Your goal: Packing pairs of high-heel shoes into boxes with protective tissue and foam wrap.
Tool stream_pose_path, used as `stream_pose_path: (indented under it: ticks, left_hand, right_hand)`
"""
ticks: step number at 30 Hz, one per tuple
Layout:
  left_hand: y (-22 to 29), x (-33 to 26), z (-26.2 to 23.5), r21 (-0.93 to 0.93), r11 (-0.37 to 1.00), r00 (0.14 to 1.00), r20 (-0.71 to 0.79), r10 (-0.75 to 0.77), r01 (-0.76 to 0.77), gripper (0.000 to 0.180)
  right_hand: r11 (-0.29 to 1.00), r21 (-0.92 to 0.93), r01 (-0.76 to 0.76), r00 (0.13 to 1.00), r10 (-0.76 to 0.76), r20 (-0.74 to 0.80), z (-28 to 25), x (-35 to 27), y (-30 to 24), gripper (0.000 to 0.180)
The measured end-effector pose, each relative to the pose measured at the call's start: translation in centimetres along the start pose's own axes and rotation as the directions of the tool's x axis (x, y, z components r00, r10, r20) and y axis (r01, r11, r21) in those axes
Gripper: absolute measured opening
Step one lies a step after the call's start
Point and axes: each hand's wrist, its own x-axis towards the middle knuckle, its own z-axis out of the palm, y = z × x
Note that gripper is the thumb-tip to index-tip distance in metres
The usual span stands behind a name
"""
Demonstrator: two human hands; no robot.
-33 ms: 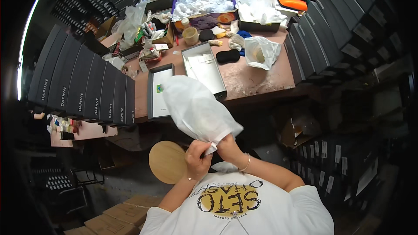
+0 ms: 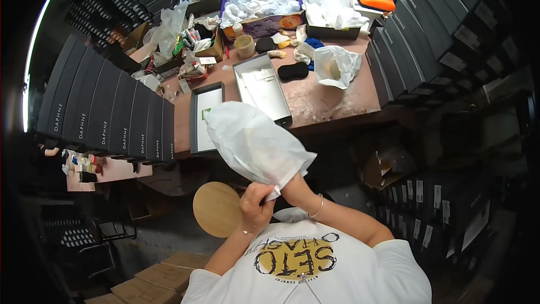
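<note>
A person holds a white cloth bag (image 2: pixel 254 142) in front of the chest, above the near edge of the desk (image 2: pixel 332 98). The left hand (image 2: pixel 257 207) pinches the bag's lower corner in a closed grip. The right hand (image 2: pixel 292 187) is tucked inside the mouth, so its grip cannot be told. The bag's long axis runs diagonally, closed end pointing up-left toward the open shoe box (image 2: pixel 261 87). This looks like opening or smoothing the bag; next calls for keeping its mouth spread.
</note>
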Motion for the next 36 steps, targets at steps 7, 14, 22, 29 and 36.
stream_pose_path:
  ticks: [7, 14, 22, 29, 36]
  left_hand:
    - [4.2, -0.4, 5.3, -0.371, 0.925, 0.904, 0.363, 0.227, -0.084, 0.028]
    - [5.6, -1.1, 8.3, -0.622, 0.757, 0.544, 0.714, 0.441, 0.202, 0.025]
    - [2.9, 2.4, 10.2, -0.332, -0.083, 0.284, 0.892, -0.351, 0.94, 0.071]
    - [-0.1, 4.0, 14.1, -0.772, -0.201, 0.54, 0.581, -0.609, 0.603, 0.066]
    - [0.3, 4.3, 16.2, -0.646, 0.484, 0.779, 0.3, -0.55, 0.59, 0.081]
  right_hand:
    - [0.586, 0.763, -0.271, 0.913, 0.408, 0.011, -7.7, -5.8, 4.0, 0.042]
    - [0.621, 0.672, -0.405, 0.838, 0.546, 0.001, -11.9, -9.3, -1.3, 0.047]
    - [0.562, 0.728, -0.393, 0.827, 0.562, 0.012, -13.2, -12.9, -4.1, 0.052]
    - [0.681, 0.52, -0.516, 0.763, 0.641, -0.084, -11.5, -9.7, -2.9, 0.057]
    - [0.479, 0.868, -0.129, 0.811, 0.555, -0.185, -12.0, -9.2, -5.4, 0.091]
